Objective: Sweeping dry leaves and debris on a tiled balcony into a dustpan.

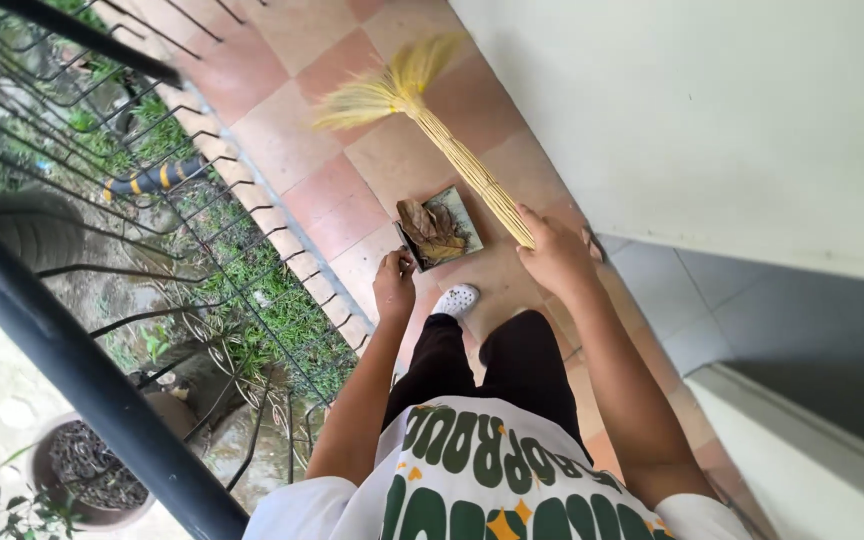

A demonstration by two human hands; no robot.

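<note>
Right hand (pixel 555 255) was closed around the broom (pixel 432 115), just beside the dustpan (pixel 439 228); the dustpan's edge was gripped by the left hand (pixel 393 285).

Right hand (pixel 555 255): our grip is closed around the straw broom (pixel 422 105), bristles on the tiled floor (pixel 292 140) | left hand (pixel 394 285): we hold the dustpan (pixel 439 228), dry leaves (pixel 428 226) inside | white shoe (pixel 456 299) just beside it | railing (pixel 62 330) on our left

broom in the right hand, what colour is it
Pale straw yellow, bristles and bound handle alike; the broom shows in the head view.
</note>
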